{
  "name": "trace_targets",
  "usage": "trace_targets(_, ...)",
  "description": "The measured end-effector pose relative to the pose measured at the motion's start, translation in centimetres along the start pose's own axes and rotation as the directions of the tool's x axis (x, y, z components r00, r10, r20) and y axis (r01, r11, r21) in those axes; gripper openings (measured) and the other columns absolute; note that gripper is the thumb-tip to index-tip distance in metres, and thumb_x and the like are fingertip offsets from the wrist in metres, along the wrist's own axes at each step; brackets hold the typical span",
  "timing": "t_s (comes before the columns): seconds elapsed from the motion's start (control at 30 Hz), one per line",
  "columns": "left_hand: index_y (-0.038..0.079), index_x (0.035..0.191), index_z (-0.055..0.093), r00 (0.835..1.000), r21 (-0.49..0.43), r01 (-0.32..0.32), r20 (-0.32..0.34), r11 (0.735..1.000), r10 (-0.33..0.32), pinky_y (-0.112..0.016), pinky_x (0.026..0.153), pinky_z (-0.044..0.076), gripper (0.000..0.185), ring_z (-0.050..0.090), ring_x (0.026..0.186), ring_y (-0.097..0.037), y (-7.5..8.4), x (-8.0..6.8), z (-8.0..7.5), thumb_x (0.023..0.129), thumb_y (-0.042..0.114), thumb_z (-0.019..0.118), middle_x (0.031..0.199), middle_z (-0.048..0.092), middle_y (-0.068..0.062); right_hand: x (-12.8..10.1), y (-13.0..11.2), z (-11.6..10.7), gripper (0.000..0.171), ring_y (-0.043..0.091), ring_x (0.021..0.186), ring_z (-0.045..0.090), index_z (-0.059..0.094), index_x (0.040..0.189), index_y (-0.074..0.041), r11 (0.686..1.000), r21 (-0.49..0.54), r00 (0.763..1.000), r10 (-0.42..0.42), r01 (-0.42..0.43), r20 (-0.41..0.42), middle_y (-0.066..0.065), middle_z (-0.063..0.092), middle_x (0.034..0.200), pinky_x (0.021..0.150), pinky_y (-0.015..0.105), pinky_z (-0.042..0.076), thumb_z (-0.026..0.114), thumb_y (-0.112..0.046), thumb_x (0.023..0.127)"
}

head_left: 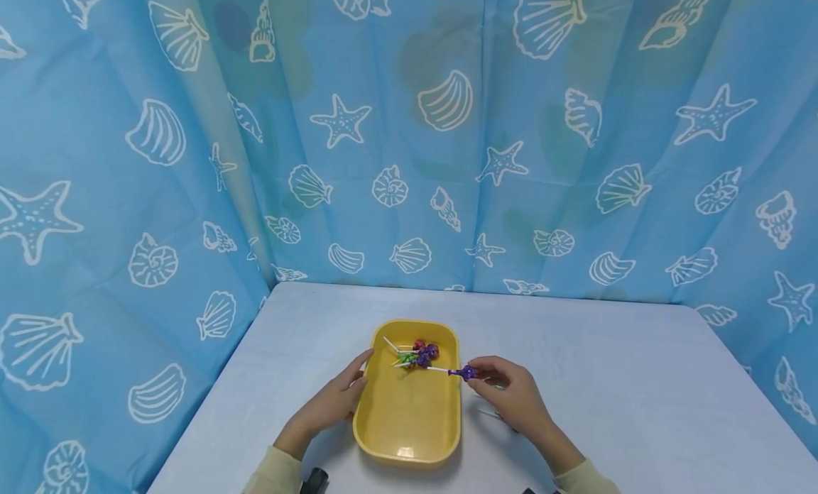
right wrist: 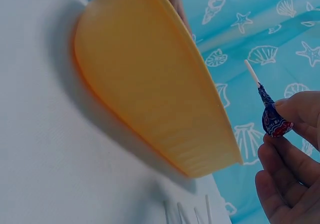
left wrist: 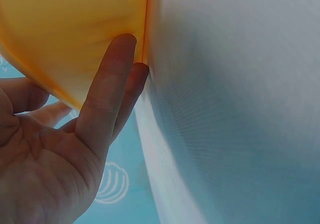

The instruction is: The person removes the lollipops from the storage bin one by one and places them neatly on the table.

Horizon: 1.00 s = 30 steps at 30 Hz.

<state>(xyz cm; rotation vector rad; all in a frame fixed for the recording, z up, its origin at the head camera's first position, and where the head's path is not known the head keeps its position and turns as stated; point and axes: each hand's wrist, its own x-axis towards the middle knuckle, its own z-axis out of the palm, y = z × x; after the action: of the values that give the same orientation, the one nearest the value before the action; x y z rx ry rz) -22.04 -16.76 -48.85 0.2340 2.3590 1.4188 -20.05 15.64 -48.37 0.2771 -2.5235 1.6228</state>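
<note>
- Purple-wrapped lollipop (head_left: 469, 371): it hangs just over the right rim of the yellow tray (head_left: 409, 416), its wrapped head outside the rim and its white stick pointing in over the tray.
- Right hand (head_left: 511, 393): it lies just right of the tray and pinches the lollipop's head between thumb and fingertips (right wrist: 292, 109); the other fingers curl loosely below.
- Left hand (head_left: 335, 402): it is at the tray's left side, fingers straight and close together, with the fingertips (left wrist: 122, 47) pressed against the tray's outer wall.
- Yellow tray: it sits on the white table (head_left: 639, 394), near the front edge.
- Pile of lollipops (head_left: 418, 353): red, purple and green wrappers lie together in the tray's far end, white sticks pointing left.
- White sticks (right wrist: 192, 214): they lie on the table just right of the tray, by the right hand.
- Blue curtain (head_left: 447, 146): printed with shells and starfish, it stands behind the tray and to both sides.
</note>
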Motion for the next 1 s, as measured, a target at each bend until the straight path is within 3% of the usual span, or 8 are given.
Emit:
trace_targets(0.27,0.021,0.163,0.023,1.000,-0.005,0.015,0.003,1.000,-0.014,-0.042,0.070,0.059,0.054,0.064,0.102,-0.026,0.4,-0.3,0.0,0.111,0.020,0.038,0.149,0.043,-0.029,-1.3,0.5,-1.1,0.023,0.014,0.091,0.068,0.074,0.111,-0.010,0.996,0.009,0.996,0.088,-0.088,-0.024,-0.003,0.073,0.099,0.079,0.023,0.056,0.079,-0.015,0.089)
trace_targets(0.47,0.021,0.163,0.024,1.000,0.004,0.003,-0.004,1.000,-0.003,-0.042,0.072,0.059,0.054,0.063,0.105,-0.028,0.0,-0.2,0.1,0.111,0.022,0.038,0.150,0.043,-0.029,-2.2,1.0,-1.9,0.024,0.013,0.094,0.068,0.074,0.111,-0.011,0.995,-0.046,0.994,0.089,-0.092,-0.061,-0.005,0.073,0.100,0.086,0.025,0.055,0.080,-0.012,0.087)
trace_targets(0.73,0.022,0.163,0.025,1.000,0.010,-0.008,-0.020,1.000,0.008,-0.043,0.074,0.059,0.054,0.061,0.114,-0.033,0.1,0.0,0.2,0.111,0.023,0.040,0.153,0.038,-0.031,-3.5,1.5,-2.9,0.023,0.011,0.092,0.068,0.074,0.110,-0.008,0.992,-0.098,0.992,0.069,-0.080,-0.110,-0.001,0.073,0.102,0.083,0.024,0.056,0.080,-0.008,0.087)
trace_targets(1.0,0.022,0.162,0.026,0.999,0.011,0.015,-0.033,1.000,-0.015,-0.043,0.074,0.060,0.054,0.060,0.117,-0.036,0.1,-0.1,0.6,0.111,0.022,0.040,0.153,0.037,-0.031,-5.3,2.2,-3.7,0.020,0.008,0.085,0.067,0.074,0.105,-0.006,0.995,-0.057,0.991,0.079,-0.085,-0.109,-0.001,0.073,0.097,0.079,0.025,0.057,0.080,-0.006,0.086)
